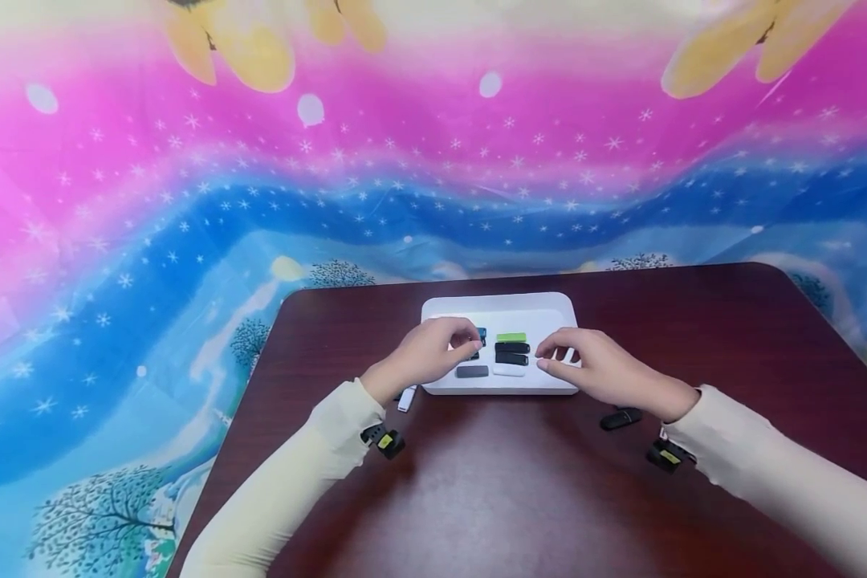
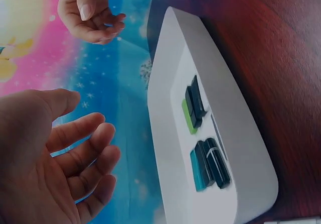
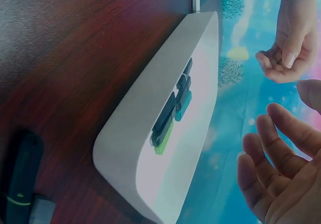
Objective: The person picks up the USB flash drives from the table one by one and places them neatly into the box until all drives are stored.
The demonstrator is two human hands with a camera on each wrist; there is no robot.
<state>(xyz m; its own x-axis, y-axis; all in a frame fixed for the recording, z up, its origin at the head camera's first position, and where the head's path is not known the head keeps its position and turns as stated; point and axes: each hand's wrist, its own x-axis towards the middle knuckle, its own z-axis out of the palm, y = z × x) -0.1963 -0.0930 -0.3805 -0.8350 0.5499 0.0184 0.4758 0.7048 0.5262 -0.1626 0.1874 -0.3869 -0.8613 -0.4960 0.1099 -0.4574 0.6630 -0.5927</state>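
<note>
A white tray (image 1: pixel 502 390) stands on the table with several small USB sticks lying in it. They include a green stick (image 1: pixel 510 337), a black stick (image 1: pixel 511 360), a white stick (image 1: pixel 509 371) and a grey stick (image 1: pixel 472 372). Over the tray's left side hovers my left hand (image 1: pixel 437 349), fingers loosely bent and holding nothing; it partly hides a teal stick (image 2: pixel 197 170). My right hand (image 1: pixel 596 368) hangs above the tray's right end, also empty, its fingers spread and slightly curved in the right wrist view.
Outside the tray, a white USB stick (image 1: pixel 407 399) lies by its left front corner. A black stick (image 1: pixel 620 418) rests on the dark wooden table (image 1: pixel 506 498) below my right wrist. Behind the table hangs a colourful printed cloth (image 1: pixel 433 185).
</note>
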